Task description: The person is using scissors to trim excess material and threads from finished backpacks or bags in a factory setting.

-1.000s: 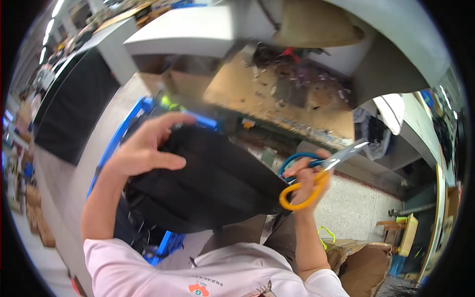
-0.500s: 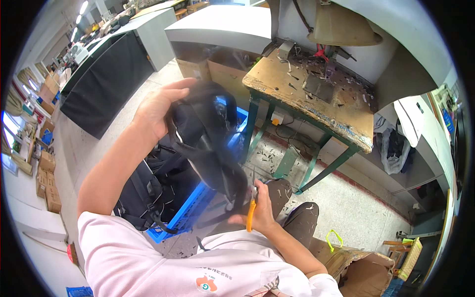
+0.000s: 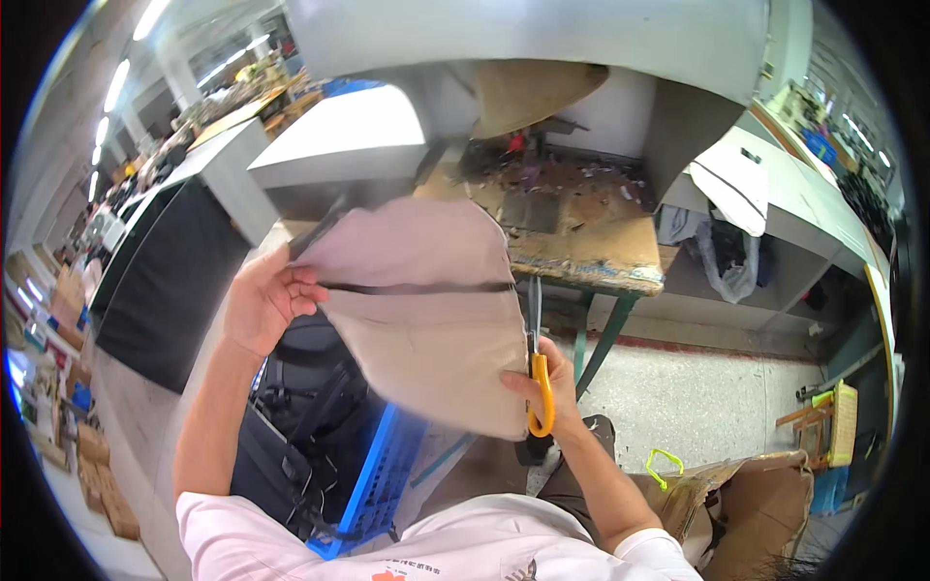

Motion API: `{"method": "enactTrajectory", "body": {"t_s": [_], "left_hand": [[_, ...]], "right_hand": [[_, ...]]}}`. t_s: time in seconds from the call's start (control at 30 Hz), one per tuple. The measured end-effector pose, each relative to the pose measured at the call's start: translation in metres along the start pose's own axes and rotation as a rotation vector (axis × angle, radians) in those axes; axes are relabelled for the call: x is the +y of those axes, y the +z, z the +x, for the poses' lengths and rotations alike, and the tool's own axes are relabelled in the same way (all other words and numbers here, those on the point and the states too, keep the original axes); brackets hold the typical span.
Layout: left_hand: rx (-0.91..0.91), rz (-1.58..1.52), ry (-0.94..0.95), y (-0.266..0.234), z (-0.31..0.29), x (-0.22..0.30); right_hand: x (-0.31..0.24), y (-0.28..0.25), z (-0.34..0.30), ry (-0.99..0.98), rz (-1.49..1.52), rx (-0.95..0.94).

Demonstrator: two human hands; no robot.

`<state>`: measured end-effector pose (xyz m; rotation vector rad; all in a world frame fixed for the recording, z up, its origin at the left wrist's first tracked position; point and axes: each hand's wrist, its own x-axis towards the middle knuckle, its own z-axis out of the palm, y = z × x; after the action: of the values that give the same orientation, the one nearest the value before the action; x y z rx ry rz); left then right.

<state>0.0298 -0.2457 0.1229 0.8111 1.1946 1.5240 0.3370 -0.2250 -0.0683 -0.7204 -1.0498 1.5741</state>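
Observation:
A bag (image 3: 426,339) of pinkish-beige cloth with a dark band across its middle hangs spread before me. It looks like the black bag from the earlier frame, seen from another side. My left hand (image 3: 268,302) pinches its left edge. In my right hand (image 3: 547,378) is a pair of scissors (image 3: 542,395) with orange handles, its blades pointing up along the bag's right edge. My right thumb lies against the cloth. Whether the blades touch the edge I cannot tell.
Below left, a blue plastic crate (image 3: 376,484) holds several black bags (image 3: 300,416). Ahead stands a worn wooden workbench (image 3: 591,254) strewn with scraps under a lamp shade (image 3: 538,97). An open cardboard box (image 3: 765,504) is at my lower right, a small stool (image 3: 835,426) beyond it.
The bag has been turned from its black side to its beige side and spread out. My right hand has risen with the scissors to its right edge. My view has shifted.

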Motion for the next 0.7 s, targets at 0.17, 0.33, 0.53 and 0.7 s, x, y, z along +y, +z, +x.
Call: {"method": "enactTrajectory", "body": {"t_s": [0.17, 0.33, 0.53, 0.7], "left_hand": [[0.003, 0.633, 0.013, -0.003, 0.056, -0.019], [0.079, 0.78, -0.032, -0.003, 0.108, -0.047], [0.108, 0.812, -0.127, 0.0, 0.143, -0.063], [0.138, 0.769, -0.186, 0.003, 0.165, -0.067]], "right_hand": [[-0.064, -0.009, 0.016, 0.148, -0.102, -0.014], [-0.095, -0.01, 0.027, 0.234, -0.199, 0.074], [-0.1, -0.023, 0.054, 0.301, -0.176, 0.059], [-0.097, -0.039, 0.077, 0.362, -0.288, 0.106]]}}
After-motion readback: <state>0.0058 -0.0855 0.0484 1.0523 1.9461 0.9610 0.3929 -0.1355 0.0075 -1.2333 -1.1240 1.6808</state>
